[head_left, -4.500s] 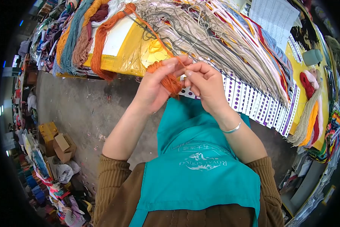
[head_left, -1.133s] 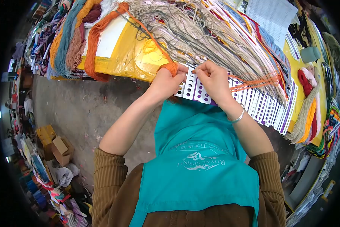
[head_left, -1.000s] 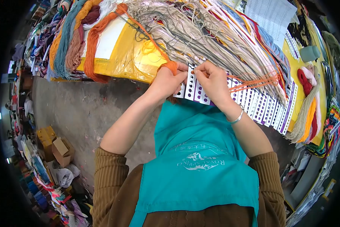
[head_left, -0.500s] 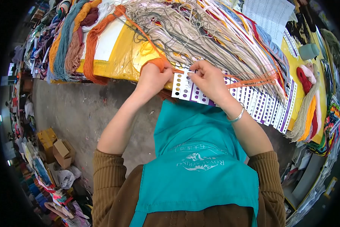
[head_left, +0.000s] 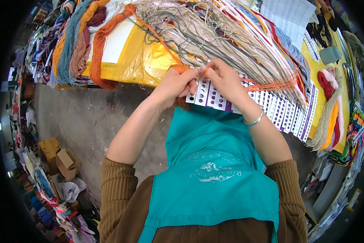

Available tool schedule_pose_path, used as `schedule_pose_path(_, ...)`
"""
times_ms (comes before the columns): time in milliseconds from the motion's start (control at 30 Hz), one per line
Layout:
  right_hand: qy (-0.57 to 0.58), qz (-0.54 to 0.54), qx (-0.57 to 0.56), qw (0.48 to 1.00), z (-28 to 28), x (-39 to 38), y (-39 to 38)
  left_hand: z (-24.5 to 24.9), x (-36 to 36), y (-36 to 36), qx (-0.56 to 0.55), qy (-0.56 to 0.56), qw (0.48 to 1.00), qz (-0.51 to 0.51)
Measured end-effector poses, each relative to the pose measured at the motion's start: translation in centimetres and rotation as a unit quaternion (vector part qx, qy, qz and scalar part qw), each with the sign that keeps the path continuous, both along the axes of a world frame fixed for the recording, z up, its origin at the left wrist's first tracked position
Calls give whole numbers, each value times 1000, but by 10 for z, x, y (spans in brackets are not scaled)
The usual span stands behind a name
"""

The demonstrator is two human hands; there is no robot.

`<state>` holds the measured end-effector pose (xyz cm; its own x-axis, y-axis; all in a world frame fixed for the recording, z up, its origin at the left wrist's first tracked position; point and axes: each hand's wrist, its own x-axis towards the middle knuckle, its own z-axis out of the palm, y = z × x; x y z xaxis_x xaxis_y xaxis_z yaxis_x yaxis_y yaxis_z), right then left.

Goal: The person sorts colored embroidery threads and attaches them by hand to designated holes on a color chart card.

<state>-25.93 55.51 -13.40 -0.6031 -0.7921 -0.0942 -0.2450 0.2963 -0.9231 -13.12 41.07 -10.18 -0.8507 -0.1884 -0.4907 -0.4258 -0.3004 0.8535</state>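
Orange thread runs from a hank on the yellow table down to my left hand, whose fingers are closed on it. Close against it, my right hand pinches the thread too, and the fingertips of both hands nearly meet. Beneath the hands lies a row of white cards with punched holes and purple stripes. Loose orange strands extend to the right from behind my right hand, over the cards. Long beige and grey threads spread behind the hands.
Blue, mustard and orange hanks hang over the table's left edge. A printed sheet and a grey-green spool are at the upper right. Red, yellow and beige skeins lie at the right. Cardboard boxes stand on the floor at the left.
My left hand has moved right with the orange thread and turned, so it is now against my right hand. My right hand has shifted slightly up.
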Motion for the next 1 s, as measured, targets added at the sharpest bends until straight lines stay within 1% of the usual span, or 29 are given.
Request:
schedule_pose_path(67, -66, 22, -15, 997, 5, -4, 5, -5, -7, 10, -142, 54, 987, -47)
schedule_pose_path(100, -100, 32, -22, 994, 8, -5, 7, -6, -10, 15, -212, 80, 971, -71)
schedule_pose_path(133, -106, 43, -24, 993, 7, -7, 7, -8, -13, 12, -282, 87, 951, -96)
schedule_pose_path(233, -85, 43, 32, 995, 13, -5, 6, -10, -17, 6, -361, 134, 917, -102)
schedule_pose_path(267, -54, 55, 56, 995, 17, -6, 6, -6, -18, 0, -206, 67, 973, -82)
schedule_pose_path(300, -24, 65, 80, 994, 23, -6, 5, -1, -18, -11, -45, -3, 997, -60)
schedule_pose_path(333, 5, 76, 103, 992, 27, -6, 5, 1, -14, -36, 135, -6, 989, -59)
schedule_pose_path(367, 37, 89, 121, 988, 29, -5, 4, 1, -12, -55, 186, 2, 982, 3)
schedule_pose_path(400, 70, 103, 138, 983, 31, -3, 4, -1, -6, -85, 203, 10, 979, 14)
schedule_pose_path(433, 102, 117, 156, 975, 33, -1, 4, 17, -4, -102, 140, -3, 989, 56)
schedule_pose_path(467, 111, 124, 153, 974, 40, 1, 4, 23, -2, -129, 87, -33, 992, 87)
schedule_pose_path(500, 120, 128, 162, 971, 41, 2, 3, 30, -3, -158, 79, -34, 986, 143)
schedule_pose_path(533, 129, 132, 171, 968, 41, 4, 2, 33, -3, -196, 74, 8, 986, 149)
schedule_pose_path(567, 138, 135, 180, 965, 42, 6, 1, 46, -11, -215, 60, 18, 976, 206)
schedule_pose_path(600, 149, 133, 178, 964, 42, 6, 1, 61, -20, -223, 91, 48, 971, 218)
schedule_pose_path(633, 160, 131, 177, 962, 43, 7, 1, 64, -32, -233, 93, 94, 956, 260)
schedule_pose_path(700, 173, 130, 178, 960, 43, 11, 2, 62, -49, -262, 164, 249, 908, 295)
schedule_pose_path(800, 178, 122, 186, 959, 44, 12, 3, 44, -46, -292, 116, 220, 960, 131)
schedule_pose_path(833, 174, 120, 184, 960, 44, 11, 4, 48, -50, -269, 66, 215, 960, 169)
schedule_pose_path(900, 165, 119, 176, 963, 41, 11, 3, 54, -53, -182, -39, 200, 947, 247)
schedule_pose_path(967, 155, 109, 166, 968, 41, 9, 4, 50, -35, -128, 96, 221, 952, 188)
schedule_pose_path(1000, 150, 107, 161, 970, 41, 10, 4, 51, -26, -104, 134, 216, 952, 171)
